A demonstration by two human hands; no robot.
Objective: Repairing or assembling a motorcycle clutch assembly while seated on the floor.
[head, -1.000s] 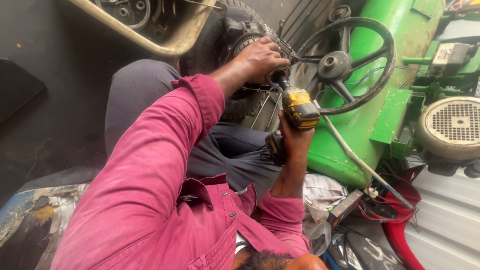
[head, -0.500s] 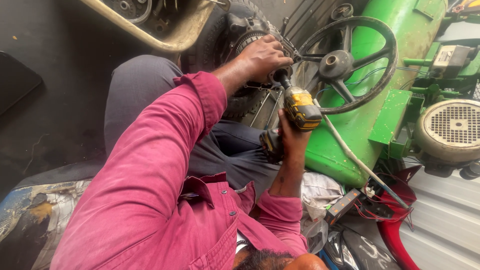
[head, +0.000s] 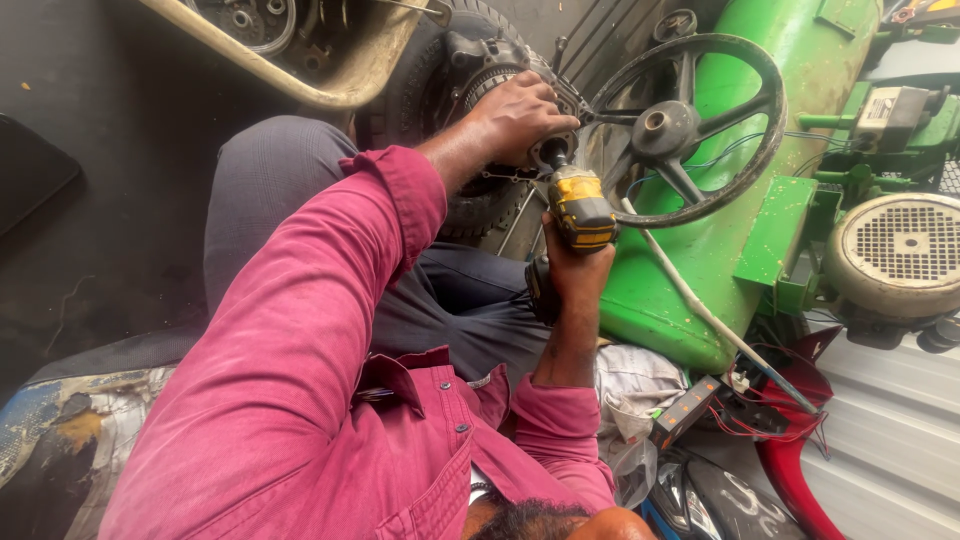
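Driver (head: 580, 208) sits gripped in the right hand (head: 575, 268), tip aimed at the hub (head: 500, 75); left hand (head: 515, 120) clasps the hub, steadying it.

Green tank (head: 820, 110) lying at right, black spoked wheel (head: 690, 130) before it. Grey round vented cover (head: 905, 250) beside. White hose (head: 700, 300) across tank. Red panel (head: 790, 470) with wires below. Crumpled cloth (head: 635, 385) nearby.
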